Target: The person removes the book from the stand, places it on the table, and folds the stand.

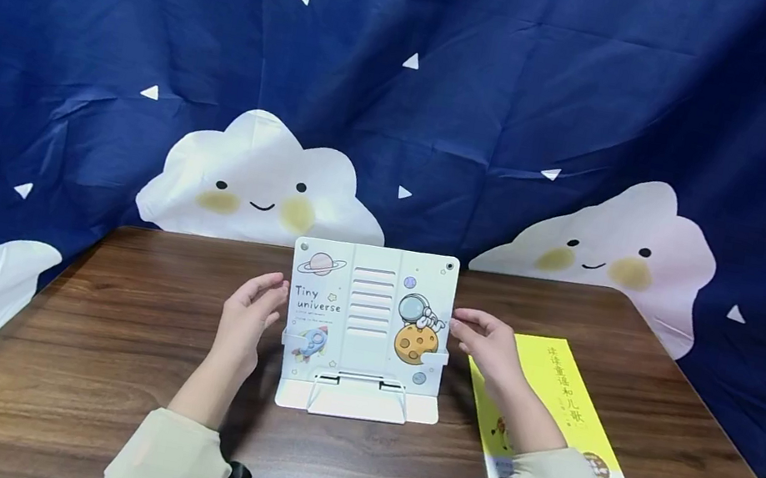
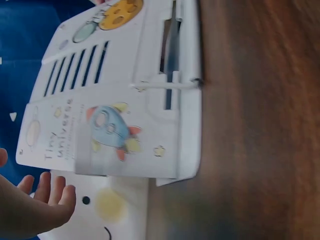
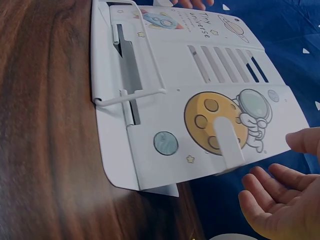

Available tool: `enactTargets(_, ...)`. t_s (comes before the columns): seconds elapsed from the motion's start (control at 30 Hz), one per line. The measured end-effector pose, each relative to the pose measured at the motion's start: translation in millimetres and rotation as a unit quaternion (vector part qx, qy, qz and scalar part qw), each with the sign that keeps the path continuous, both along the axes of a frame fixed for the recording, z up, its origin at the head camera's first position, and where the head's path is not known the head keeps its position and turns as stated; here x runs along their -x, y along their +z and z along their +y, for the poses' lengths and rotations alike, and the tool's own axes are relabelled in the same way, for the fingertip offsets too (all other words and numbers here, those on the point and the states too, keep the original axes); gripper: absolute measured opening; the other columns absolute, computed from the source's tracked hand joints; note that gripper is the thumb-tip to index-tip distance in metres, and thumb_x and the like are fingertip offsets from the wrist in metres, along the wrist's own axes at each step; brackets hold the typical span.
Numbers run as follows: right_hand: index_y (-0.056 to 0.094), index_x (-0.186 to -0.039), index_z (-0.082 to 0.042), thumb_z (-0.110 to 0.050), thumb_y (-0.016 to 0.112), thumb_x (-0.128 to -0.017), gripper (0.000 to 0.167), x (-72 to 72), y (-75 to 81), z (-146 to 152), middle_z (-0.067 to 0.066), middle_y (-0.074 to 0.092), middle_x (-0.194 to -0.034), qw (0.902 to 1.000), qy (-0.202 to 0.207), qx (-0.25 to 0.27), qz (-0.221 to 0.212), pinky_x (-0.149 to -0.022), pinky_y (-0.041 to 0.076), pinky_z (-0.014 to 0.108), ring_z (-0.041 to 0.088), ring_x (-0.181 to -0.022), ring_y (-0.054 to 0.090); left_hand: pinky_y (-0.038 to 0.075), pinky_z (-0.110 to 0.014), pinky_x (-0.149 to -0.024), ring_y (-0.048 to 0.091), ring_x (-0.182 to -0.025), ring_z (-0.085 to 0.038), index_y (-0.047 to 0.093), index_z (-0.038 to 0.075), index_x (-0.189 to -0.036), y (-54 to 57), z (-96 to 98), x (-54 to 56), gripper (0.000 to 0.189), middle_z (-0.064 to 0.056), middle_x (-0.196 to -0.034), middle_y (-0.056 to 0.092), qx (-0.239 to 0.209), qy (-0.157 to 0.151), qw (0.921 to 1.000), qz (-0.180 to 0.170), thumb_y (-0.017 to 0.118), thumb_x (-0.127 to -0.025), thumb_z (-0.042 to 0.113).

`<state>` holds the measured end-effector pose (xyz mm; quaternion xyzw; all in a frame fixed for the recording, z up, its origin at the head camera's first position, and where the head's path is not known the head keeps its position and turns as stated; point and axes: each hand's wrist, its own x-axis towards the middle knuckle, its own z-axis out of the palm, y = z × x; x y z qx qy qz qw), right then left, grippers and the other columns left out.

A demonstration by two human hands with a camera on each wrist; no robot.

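A white book stand (image 1: pixel 360 358) printed with "Tiny universe", a rocket and an astronaut on a yellow moon stands upright on the table, its wire page holder folded at the base. My left hand (image 1: pixel 243 326) is beside the stand's left edge, fingers loosely bent and holding nothing; in the left wrist view that hand (image 2: pixel 37 210) is apart from the panel. At the opposite edge is my right hand (image 1: pixel 493 351), fingers spread and relaxed. The right wrist view has its thumb (image 3: pixel 304 140) very close to the panel edge; whether it touches, I cannot tell.
A yellow book (image 1: pixel 571 406) lies flat on the wooden table (image 1: pixel 104 361), partly under my right forearm. Behind the table hangs a dark blue curtain (image 1: pixel 452 98) with white clouds and triangles. Black straps are on both wrists.
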<state>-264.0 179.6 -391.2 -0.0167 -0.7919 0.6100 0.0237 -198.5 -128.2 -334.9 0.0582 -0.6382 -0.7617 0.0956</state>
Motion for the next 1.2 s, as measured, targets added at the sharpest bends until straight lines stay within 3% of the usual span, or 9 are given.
enactTargets(0.23,0.050,-0.112,0.008,-0.019,0.057,-0.083,0.040,-36.8,38.9,-25,0.020,0.055,-0.104,0.9998,0.019,0.010,-0.002,-0.081,0.043,0.040,0.024,-0.090,0.054,0.031,-0.043,-0.093,0.044,-0.109,-0.027,0.042,0.000,-0.122,-21.4,-3.8,9.5,0.042,-0.016,-0.120,0.046,0.007,-0.012,0.9999,0.002,0.052,-0.085,0.017)
enactTargets(0.33,0.051,-0.111,0.007,-0.022,0.059,-0.082,0.041,-27.1,21.2,-21,0.018,0.056,-0.101,0.9994,0.019,0.030,0.004,-0.077,0.046,0.036,0.021,-0.086,0.056,0.037,-0.040,-0.088,0.048,-0.104,-0.024,0.048,0.004,-0.120,-46.7,-9.8,23.0,0.042,-0.012,-0.115,0.051,0.013,-0.018,0.9996,0.017,0.057,-0.083,0.023)
enactTargets(0.43,0.055,-0.109,0.001,-0.032,0.061,-0.080,0.044,-8.1,-8.1,-14,0.013,0.057,-0.098,0.9990,0.018,0.041,0.006,-0.073,0.048,0.031,0.018,-0.085,0.057,0.039,-0.039,-0.087,0.050,-0.100,-0.024,0.051,0.006,-0.117,-52.3,-9.5,24.7,0.041,-0.011,-0.111,0.052,0.025,-0.017,0.9995,0.004,0.059,-0.082,0.027)
enactTargets(0.47,0.057,-0.107,-0.001,-0.035,0.061,-0.079,0.045,-1.3,-18.0,-11,0.011,0.058,-0.096,0.9987,0.017,0.047,0.011,-0.070,0.049,0.030,0.017,-0.083,0.057,0.040,-0.038,-0.085,0.051,-0.099,-0.024,0.052,0.006,-0.115,-52.5,-9.3,24.8,0.038,-0.011,-0.109,0.053,0.026,-0.015,0.9995,-0.004,0.058,-0.082,0.026)
enactTargets(0.57,0.060,-0.102,-0.003,-0.035,0.062,-0.078,0.040,8.7,-32.8,-8,0.009,0.058,-0.093,0.9978,0.012,0.062,0.019,-0.066,0.050,0.029,0.017,-0.080,0.057,0.039,-0.039,-0.086,0.050,-0.097,-0.025,0.052,0.003,-0.114,-35.1,-2.1,14.7,0.035,-0.014,-0.108,0.052,0.039,-0.008,0.9983,-0.043,0.055,-0.084,0.022)
enactTargets(0.7,0.060,-0.100,-0.003,-0.034,0.060,-0.080,0.037,13.0,-38.9,-10,0.011,0.058,-0.090,0.9977,-0.004,0.064,0.021,-0.064,0.049,0.030,0.019,-0.077,0.057,0.041,-0.038,-0.084,0.050,-0.096,-0.025,0.053,0.001,-0.113,-33.5,-0.5,15.8,0.030,-0.015,-0.108,0.052,0.036,-0.008,0.9971,-0.067,0.053,-0.086,0.015)
enactTargets(0.83,0.063,-0.092,-0.007,-0.042,0.060,-0.077,0.038,20.2,-47.4,-11,0.011,0.059,-0.085,0.9971,-0.047,0.060,0.008,-0.062,0.050,0.031,0.020,-0.074,0.056,0.044,-0.036,-0.080,0.054,-0.088,-0.020,0.056,0.003,-0.109,-41.4,0.7,19.8,0.028,-0.012,-0.102,0.055,0.035,0.007,0.9960,-0.082,0.056,-0.084,0.016)
enactTargets(1.07,0.064,-0.088,-0.006,-0.044,0.059,-0.077,0.040,17.9,-42.7,-14,0.010,0.058,-0.079,0.9964,-0.059,0.060,-0.002,-0.059,0.049,0.028,0.017,-0.069,0.053,0.048,-0.029,-0.067,0.058,-0.077,-0.018,0.064,0.011,-0.097,-96.7,-8.9,54.6,0.027,-0.008,-0.092,0.060,0.008,0.041,0.9962,-0.076,0.067,-0.075,0.026)
enactTargets(1.2,0.064,-0.090,-0.003,-0.041,0.059,-0.079,0.039,-0.9,-16.3,-20,0.008,0.058,-0.078,0.9972,-0.049,0.056,-0.013,-0.060,0.048,0.025,0.014,-0.068,0.053,0.048,-0.030,-0.064,0.058,-0.076,-0.021,0.065,0.010,-0.096,-107.5,-10.9,62.9,0.025,-0.010,-0.090,0.061,0.000,0.060,0.9957,-0.071,0.067,-0.075,0.022)
